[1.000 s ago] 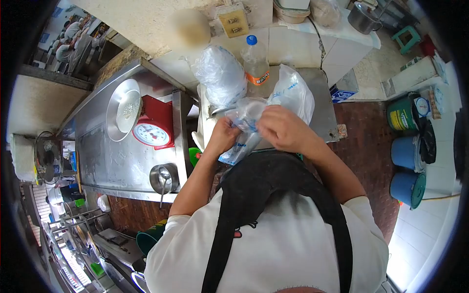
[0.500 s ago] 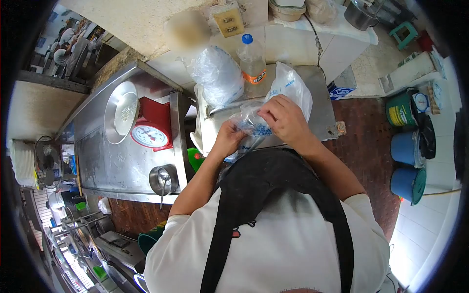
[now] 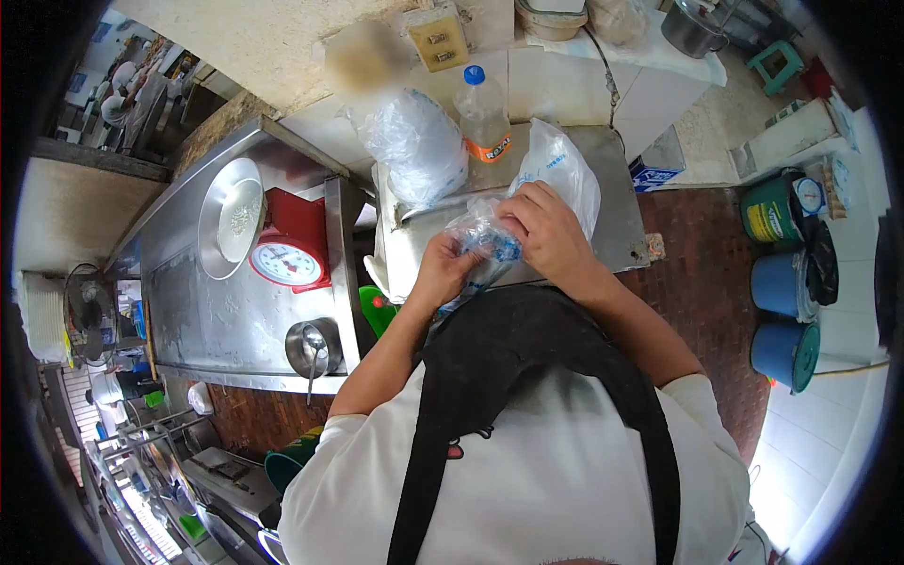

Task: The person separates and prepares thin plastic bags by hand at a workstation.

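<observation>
Gathering the clear plastic (image 3: 471, 224) near your apron (image 3: 508, 330), you are using both hands together. Your left hand (image 3: 440, 271) is pinching one side of it between thumb and fingers, and your right hand (image 3: 548, 231) is closing its fingers on the other side. How many layers the right fingers are catching, I cannot tell, because they are hiding this part. The clear plastic is hanging between the hands, over the near side of the metal table (image 3: 617, 221). For good handling, your left hand is best acting as the steady one while your right fingers are making small movements, with soft pads and not nails, since such thin film is probably tearing or slipping easily. The white bag (image 3: 562, 169) is lying just beyond your right hand, so your knuckles are needing care not to drag it. Farther back, the bottle (image 3: 483, 122) is standing beside the plastic bundle (image 3: 414, 146).
</observation>
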Demonstrator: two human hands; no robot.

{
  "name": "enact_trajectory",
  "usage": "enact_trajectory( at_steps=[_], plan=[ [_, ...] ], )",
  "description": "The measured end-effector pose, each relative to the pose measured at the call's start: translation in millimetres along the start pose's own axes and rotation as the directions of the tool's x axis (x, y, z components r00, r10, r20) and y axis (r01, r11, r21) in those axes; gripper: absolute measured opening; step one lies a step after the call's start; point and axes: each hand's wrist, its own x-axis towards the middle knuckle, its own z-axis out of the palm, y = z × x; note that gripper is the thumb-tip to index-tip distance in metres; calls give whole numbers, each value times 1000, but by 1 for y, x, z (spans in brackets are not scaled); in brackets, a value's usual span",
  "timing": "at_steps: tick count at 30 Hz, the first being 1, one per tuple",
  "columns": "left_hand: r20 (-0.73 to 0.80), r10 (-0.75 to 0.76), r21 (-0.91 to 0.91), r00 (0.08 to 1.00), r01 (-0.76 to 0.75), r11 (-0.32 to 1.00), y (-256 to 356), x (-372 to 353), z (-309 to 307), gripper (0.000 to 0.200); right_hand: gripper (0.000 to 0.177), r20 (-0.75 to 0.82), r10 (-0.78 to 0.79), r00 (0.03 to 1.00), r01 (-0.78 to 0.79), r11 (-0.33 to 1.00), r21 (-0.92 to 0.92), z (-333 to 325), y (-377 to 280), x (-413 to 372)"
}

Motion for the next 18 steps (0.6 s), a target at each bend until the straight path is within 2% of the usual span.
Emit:
enact_trajectory(
  at_steps=[3,7,9,12,13,16,18],
  plan=[
    [-10,17,22,1000,-17,1000,1,0,1,23,9,-2,10,1000,-10,1000,17,2,4,-2],
    [7,-16,-8,1000,16,1000,-6,7,-4,28,10,-57,-126,990,123,991,-50,-6,-3,5],
    [-40,19,161,999,-12,987,-5,9,-2,29,10,-52,-185,981,181,980,-78,-11,-7,9],
    [-58,54,396,997,-26,918,1,9,0,38,9,46,-148,988,150,988,-43,-12,-6,9],
    [-57,61,468,997,-27,883,2,8,1,42,9,22,-161,987,162,985,-62,-13,-6,9],
    [-61,252,420,966,-204,884,4,10,1,59,9,-42,-212,976,207,973,-102,-21,-10,17],
    [-66,179,364,982,-144,920,1,7,-6,61,8,-75,-248,966,239,965,-107,-30,-18,21]
  ],
)
